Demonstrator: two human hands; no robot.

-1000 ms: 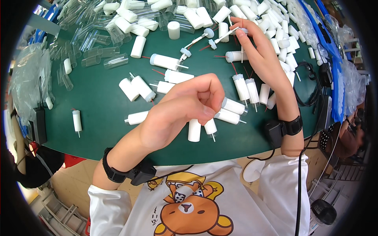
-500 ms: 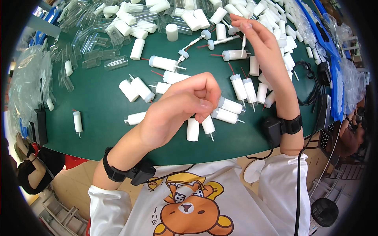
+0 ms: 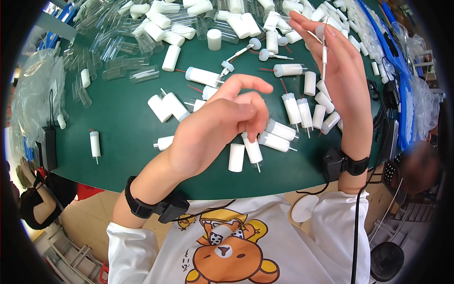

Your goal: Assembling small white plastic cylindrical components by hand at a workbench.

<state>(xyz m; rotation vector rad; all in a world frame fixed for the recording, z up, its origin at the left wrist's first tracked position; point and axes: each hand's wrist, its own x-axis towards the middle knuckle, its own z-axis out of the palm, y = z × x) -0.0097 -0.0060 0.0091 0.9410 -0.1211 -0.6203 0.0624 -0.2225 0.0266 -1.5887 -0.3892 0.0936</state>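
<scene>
Over the table's middle, my left hand (image 3: 215, 116) is half-curled, its index finger lifted off the others and nothing visible in it. Below its fingertips lie white cylinders with clear sleeves, grey caps and thin rods, among them a sleeved cylinder (image 3: 252, 147) and a plain white cylinder (image 3: 236, 158). My right hand (image 3: 338, 61), raised at the upper right, pinches a thin white rod with a round grey cap (image 3: 324, 57), upright between thumb and fingers. Similar capped rods (image 3: 229, 66) with red wires lie on the table between the hands.
Clear tubes (image 3: 144, 75) and loose white cylinders (image 3: 214, 39) heap along the far side of the green table (image 3: 123, 161). Plastic bags (image 3: 40, 90) lie at the left edge. A blue tray edge (image 3: 405, 104) and black cables border the right. Another person's arm (image 3: 45, 208) shows at lower left.
My right hand has moved right and lifted the capped rod from the pile. My left hand has loosened, its index finger stretching out from a pinch.
</scene>
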